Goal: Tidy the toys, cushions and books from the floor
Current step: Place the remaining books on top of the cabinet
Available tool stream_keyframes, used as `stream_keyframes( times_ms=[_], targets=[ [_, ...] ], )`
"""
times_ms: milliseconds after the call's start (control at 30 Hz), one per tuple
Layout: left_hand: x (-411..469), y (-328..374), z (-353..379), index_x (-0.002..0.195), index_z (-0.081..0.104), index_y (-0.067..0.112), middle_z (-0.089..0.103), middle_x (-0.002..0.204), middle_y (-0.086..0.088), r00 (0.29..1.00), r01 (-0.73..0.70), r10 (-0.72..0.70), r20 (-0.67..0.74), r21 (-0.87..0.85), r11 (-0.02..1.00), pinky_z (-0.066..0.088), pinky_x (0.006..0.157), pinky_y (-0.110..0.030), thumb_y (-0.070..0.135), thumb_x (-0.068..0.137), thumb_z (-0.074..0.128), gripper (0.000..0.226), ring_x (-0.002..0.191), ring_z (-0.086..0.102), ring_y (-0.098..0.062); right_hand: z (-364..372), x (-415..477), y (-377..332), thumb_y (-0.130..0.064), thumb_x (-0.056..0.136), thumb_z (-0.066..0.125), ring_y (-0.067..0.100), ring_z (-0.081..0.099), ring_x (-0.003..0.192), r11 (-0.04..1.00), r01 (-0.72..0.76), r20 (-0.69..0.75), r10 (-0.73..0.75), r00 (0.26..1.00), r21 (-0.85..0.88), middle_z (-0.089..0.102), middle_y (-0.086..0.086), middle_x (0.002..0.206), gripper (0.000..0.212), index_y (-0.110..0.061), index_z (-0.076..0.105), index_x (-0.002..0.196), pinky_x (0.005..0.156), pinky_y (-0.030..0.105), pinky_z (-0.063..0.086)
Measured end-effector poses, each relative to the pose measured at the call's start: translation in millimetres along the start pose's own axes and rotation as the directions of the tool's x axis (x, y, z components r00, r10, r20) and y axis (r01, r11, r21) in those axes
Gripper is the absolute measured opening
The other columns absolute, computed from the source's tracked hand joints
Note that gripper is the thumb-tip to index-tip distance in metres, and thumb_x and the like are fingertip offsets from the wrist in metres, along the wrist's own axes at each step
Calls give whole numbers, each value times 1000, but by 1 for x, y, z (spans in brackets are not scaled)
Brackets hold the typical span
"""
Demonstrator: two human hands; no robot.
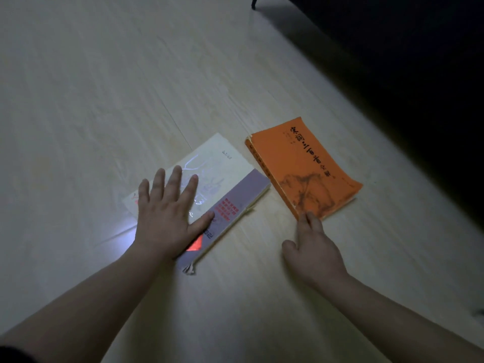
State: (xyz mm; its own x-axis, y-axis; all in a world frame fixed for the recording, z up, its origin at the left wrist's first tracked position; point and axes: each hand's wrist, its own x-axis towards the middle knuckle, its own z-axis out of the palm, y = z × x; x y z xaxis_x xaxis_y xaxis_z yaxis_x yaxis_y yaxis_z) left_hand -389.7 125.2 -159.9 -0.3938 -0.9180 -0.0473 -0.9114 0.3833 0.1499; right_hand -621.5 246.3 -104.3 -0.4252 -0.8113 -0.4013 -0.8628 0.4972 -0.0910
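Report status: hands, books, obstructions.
Left hand flat on white book. Right hand touching orange book corner. Both on floor; nothing blocking.

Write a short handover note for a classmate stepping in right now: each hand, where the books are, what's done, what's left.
Left hand: flat, fingers spread, pressing on the white book with the grey band.
Right hand: fingertips touch the near corner of the orange book, no grip.
Both books lie closed, side by side on the pale floor, near dark furniture.
Done: nothing lifted yet.
Left: pick up both books and put them away. No toys or cushions in view.
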Motion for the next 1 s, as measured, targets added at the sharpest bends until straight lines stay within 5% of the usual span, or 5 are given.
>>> stream_keyframes(
  times_ms=[533,600,700,833,1000],
  targets=[
    [-163,-9,-3,145,39,26,22,158,-7,905,-400,401,144,-35,916,9,114,-51,87,65,43,101,146,15,-33,37,-110,18,-43,92,42,26,49,125,987,158,106,-153,982,-39,16,4,158,66,-13,27,148,86,33,45],
    [-169,-2,-9,142,43,23,22,157,-7,904,-404,405,138,-36,914,7,113,-50,89,62,45,104,146,14,-34,29,-102,22,-45,89,41,26,60,102,986,167,-5,-167,986,23,56,4,123,41,-17,60,113,68,29,43],
    [-183,26,-10,152,16,29,-6,160,-2,921,-331,347,175,-117,936,-8,115,-52,92,53,43,121,146,-15,-32,15,-75,32,-49,87,45,25,59,82,983,177,-175,-166,970,49,63,2,87,35,-18,62,85,57,28,37],
    [-187,59,-7,150,-12,37,-31,155,3,934,-188,218,284,-130,974,-19,113,-54,97,47,32,126,140,-34,-27,23,-45,39,-58,86,52,36,15,144,985,174,-9,-174,985,8,17,8,158,73,-30,26,149,113,48,24],
    [-174,64,-1,149,-12,39,-30,156,0,973,41,-4,229,-158,987,-18,113,-54,91,61,9,104,139,-35,-28,38,-35,39,-69,89,35,35,-21,145,975,208,48,-205,978,-81,-21,4,159,84,-36,-11,151,116,55,-5]
  ],
)
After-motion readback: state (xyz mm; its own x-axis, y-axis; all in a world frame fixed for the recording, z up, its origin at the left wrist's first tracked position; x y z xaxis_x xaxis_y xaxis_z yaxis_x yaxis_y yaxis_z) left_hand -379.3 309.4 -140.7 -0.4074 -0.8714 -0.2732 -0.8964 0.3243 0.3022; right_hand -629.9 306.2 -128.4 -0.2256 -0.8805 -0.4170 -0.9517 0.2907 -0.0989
